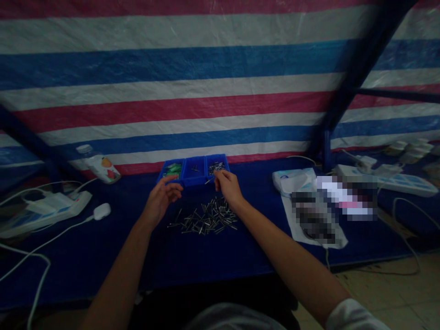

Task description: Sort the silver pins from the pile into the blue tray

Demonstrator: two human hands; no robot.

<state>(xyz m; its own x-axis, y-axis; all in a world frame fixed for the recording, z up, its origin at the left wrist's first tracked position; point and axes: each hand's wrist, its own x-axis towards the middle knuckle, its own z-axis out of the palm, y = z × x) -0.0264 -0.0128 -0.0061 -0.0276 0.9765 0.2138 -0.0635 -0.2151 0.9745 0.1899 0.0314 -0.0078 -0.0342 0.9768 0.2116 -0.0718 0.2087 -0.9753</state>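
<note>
On the blue table lies a loose pile of thin metal pins (206, 217), rivet-like in shape, though their exact kind is too small to make out. Behind it stand three joined blue bins (194, 184). The left bin holds green pieces (173, 169), the middle one a few metal pins (195, 168), and the right one many small metal pieces (216, 167). My left hand (161, 197) is in front of the left bin, fingers apart and holding nothing visible. In front of the right bin, my right hand (227, 185) pinches a thin metal pin (208, 181).
A plastic bottle (99, 165) leans at the back left. Power strips lie at the left (51, 211) and right (388, 180), with white cables and a charger (102, 211). A tissue pack (294, 181) and blurred-out items lie right. A striped sheet (192, 101) hangs behind.
</note>
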